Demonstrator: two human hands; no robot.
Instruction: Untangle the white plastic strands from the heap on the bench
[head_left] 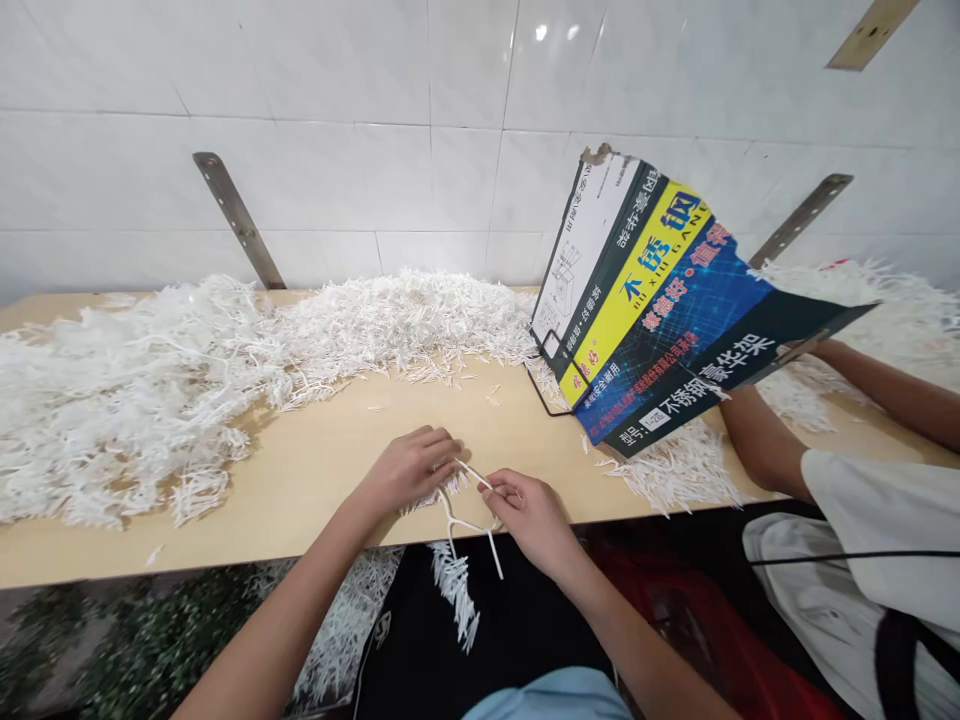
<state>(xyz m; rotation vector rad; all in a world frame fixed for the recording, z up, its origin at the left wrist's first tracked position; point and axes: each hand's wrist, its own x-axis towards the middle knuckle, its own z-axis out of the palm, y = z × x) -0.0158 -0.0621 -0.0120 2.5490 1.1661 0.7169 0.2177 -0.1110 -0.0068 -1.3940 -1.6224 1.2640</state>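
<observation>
Between my two hands is a thin white branched plastic stem (466,523), its forked lower end hanging over the table's front edge. My left hand (411,472) is closed with its fingertips on the upper left part of the stem, next to some small white slivers. On the right side, my right hand (531,515) pinches the stem between thumb and fingers. Below them, a clump of short white plastic pieces (455,595) shows against the dark clothing on my lap. Part of the stem is hidden behind my fingers.
A tangled heap of white branched pieces (127,390) covers the table's left. Loose white slivers (420,320) lie along the tiled wall. A printed cardboard sheet (652,310) stands at the right, before another person's arms (765,440). Metal brackets (238,220) are fixed to the wall.
</observation>
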